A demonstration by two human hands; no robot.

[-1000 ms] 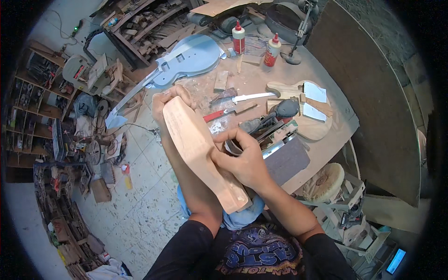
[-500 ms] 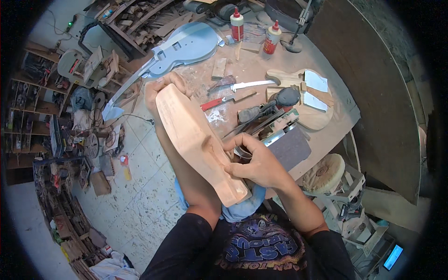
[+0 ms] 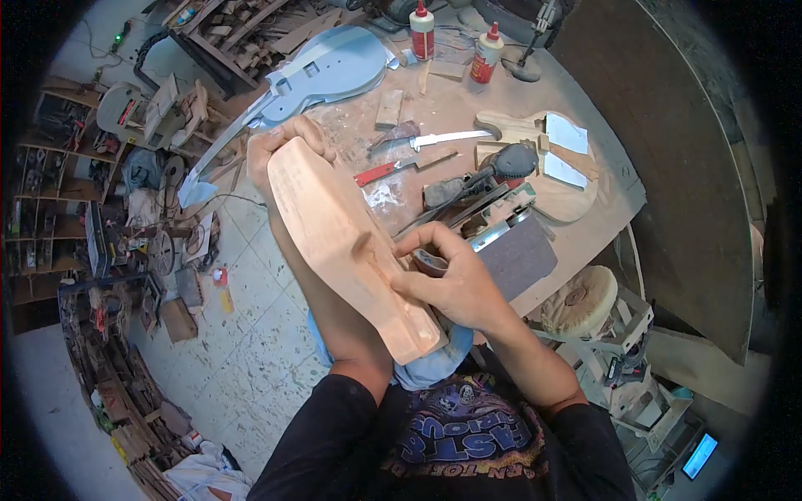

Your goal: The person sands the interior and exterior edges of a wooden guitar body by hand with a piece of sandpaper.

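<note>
A pale carved wooden piece [image 3: 313, 221], long with a raised, recessed step, slants across the middle of the view. My left hand [image 3: 286, 147] is closed round its upper end, the forearm passing behind it. My right hand [image 3: 451, 284] is curled at the wood's right side, thumb against the lower section beside the recess, with a small curved, thin piece [image 3: 431, 264], perhaps sandpaper, within its fingers. Blue cloth [image 3: 443, 363] lies under the lower end. Just beyond the hands are a red-handled blade [image 3: 376, 174], a silver knife [image 3: 451, 139] and a grey sanding sheet [image 3: 514, 259].
The workbench [image 3: 610, 213] holds a light-blue guitar body [image 3: 330, 63], a bare wood body [image 3: 560, 200], glue bottles [image 3: 422, 37] and assorted tools. A dark panel [image 3: 685, 184] and polishing wheel [image 3: 576, 305] are at right. Shelving [image 3: 42, 192] and clutter are at left.
The whole scene has shifted upward in view. My right hand has slid lower along the wood since a second ago, uncovering the recess; my left hand still grips the upper end.
</note>
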